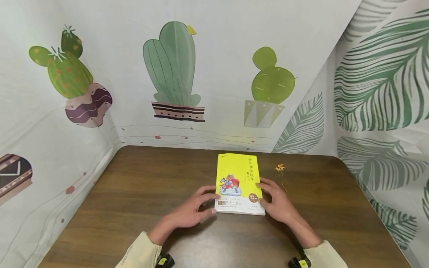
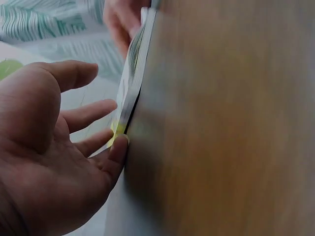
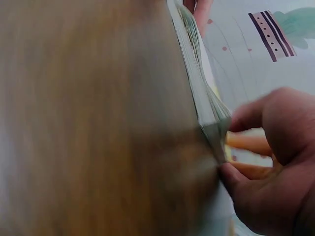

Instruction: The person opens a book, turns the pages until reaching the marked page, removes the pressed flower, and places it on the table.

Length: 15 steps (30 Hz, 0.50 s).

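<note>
A yellow book (image 1: 238, 178) with a white lower band and a cartoon figure lies face up on the wooden table (image 1: 161, 175). My left hand (image 1: 192, 209) is at its left side, fingers spread and loosely bent; in the left wrist view the left fingertips (image 2: 117, 142) are right at the book's side and the thumb stands apart. On the opposite side, my right hand (image 1: 277, 201) has its fingers along the right edge. The right wrist view shows the right thumb (image 3: 243, 117) at the corner of the page block (image 3: 197, 78), whose pages bow slightly apart.
A small sprig of orange flowers (image 1: 280, 168) lies on the table right of the book. Behind the table hangs a white cloth (image 1: 221, 74) printed with cacti and leaves. Dark wrist straps (image 1: 165, 260) show below the cream sleeves (image 1: 142, 253).
</note>
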### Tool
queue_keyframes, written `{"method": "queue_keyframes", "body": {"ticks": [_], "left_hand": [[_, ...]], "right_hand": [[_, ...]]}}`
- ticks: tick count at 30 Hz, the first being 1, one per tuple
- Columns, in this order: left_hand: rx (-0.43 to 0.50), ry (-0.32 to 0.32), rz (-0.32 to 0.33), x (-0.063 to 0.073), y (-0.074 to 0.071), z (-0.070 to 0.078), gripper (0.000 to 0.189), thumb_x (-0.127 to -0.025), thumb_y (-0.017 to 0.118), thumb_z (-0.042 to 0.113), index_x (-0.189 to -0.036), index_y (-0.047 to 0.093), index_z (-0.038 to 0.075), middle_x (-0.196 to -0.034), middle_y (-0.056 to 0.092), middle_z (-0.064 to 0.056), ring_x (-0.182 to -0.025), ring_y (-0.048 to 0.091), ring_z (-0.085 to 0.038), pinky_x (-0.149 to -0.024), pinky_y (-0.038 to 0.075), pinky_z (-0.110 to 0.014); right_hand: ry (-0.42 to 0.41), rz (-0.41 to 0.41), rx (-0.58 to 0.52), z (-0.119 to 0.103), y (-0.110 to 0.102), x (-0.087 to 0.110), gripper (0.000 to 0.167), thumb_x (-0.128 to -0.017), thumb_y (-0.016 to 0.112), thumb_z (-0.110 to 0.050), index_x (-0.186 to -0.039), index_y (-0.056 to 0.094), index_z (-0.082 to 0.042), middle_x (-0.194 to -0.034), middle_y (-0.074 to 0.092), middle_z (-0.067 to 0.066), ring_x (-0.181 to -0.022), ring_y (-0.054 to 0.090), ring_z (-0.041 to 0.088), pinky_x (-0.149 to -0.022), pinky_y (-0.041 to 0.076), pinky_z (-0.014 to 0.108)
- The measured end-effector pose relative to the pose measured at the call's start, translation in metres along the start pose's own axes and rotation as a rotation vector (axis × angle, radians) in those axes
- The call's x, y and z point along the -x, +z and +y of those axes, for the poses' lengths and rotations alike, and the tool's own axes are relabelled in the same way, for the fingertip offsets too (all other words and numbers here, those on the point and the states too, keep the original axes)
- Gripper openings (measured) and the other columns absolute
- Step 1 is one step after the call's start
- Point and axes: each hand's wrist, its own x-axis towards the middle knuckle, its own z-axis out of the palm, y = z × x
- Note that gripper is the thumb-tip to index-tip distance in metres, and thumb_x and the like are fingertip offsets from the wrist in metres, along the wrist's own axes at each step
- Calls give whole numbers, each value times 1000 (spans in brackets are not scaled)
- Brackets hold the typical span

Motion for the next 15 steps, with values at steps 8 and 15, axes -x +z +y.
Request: {"method": "queue_keyframes", "body": {"ticks": [8, 15], "left_hand": [[-116, -55, 122, 10, -30, -10, 47, -106, 67, 35, -149, 60, 16, -166, 37, -6, -145, 48, -27, -112, 45, -55], [-301, -64, 262, 14, -50, -17, 49, -105, 69, 31, -149, 61, 10, -165, 42, -10, -152, 41, -32, -117, 38, -59]], "right_hand": [[-31, -46, 168, -8, -9, 9, 45, -93, 78, -5, -137, 70, -3, -157, 50, 21, -140, 51, 46, -107, 46, 64], [-75, -36, 205, -9, -16, 12, 50, -93, 80, -9, -140, 68, -5, -161, 47, 15, -144, 47, 42, -109, 44, 64]]}}
